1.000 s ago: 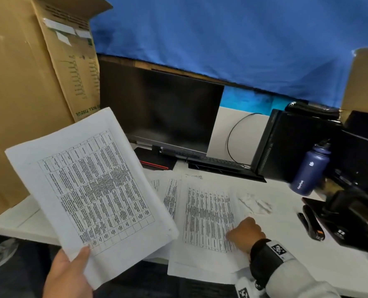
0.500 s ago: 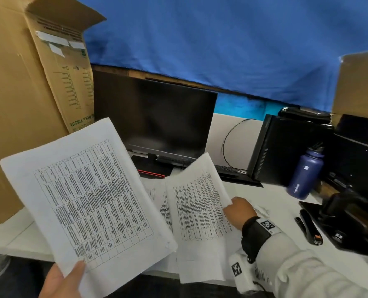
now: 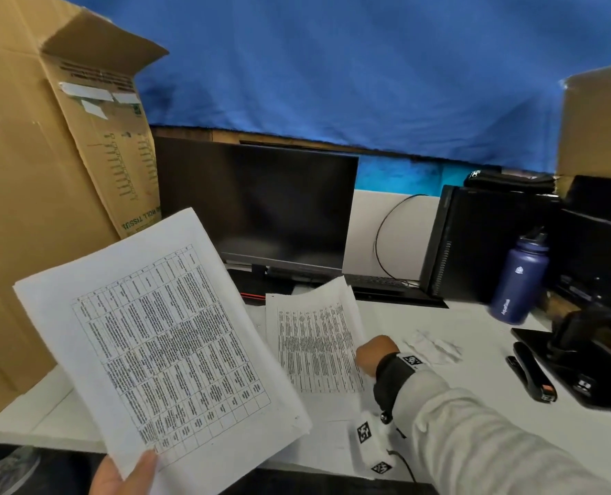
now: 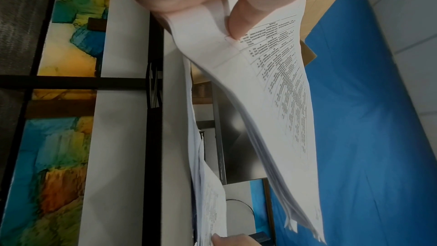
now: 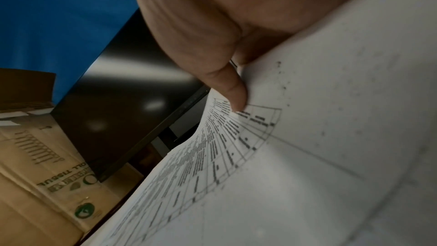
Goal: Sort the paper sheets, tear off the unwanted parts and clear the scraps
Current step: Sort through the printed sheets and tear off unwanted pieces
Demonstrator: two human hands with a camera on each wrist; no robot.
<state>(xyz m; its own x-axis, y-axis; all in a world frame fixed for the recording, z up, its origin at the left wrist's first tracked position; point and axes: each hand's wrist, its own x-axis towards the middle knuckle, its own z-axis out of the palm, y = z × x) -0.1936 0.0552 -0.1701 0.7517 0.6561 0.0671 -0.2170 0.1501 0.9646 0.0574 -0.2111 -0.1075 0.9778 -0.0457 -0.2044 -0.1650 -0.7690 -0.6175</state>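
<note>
White paper, printed with dense black tables inside wide blank margins, is what we have in both hands. Our left hand (image 3: 118, 475) holds a stack of sheets (image 3: 161, 344) up in the air over the near left edge of the desk (image 3: 475, 355), tilted so its top corner leans away to the left. In the left wrist view the thumb (image 4: 238, 20) presses on the printed face near the lower corner and the fingers sit behind, so the hand is clamped on the stack; the loose page edges fan apart at the far end.

Our right hand (image 3: 375, 353) pinches the right edge of a second sheet (image 3: 314, 344), lifting that side off the papers on the desk (image 3: 332, 423) so the page curls upward. The right wrist view shows the thumb (image 5: 234, 96) pressed onto the table print, with the paper bending away below it; we cannot see the fingers behind it. This sheet carries narrow columns of fine text, too small for us to read.

A small heap of crumpled white scraps (image 3: 432, 346) lies on the desk just right of our right wrist. Further right are a black stapler (image 3: 533, 376) and a dark blue bottle (image 3: 520, 280), and a dark monitor (image 3: 261, 205) stands behind the papers.
</note>
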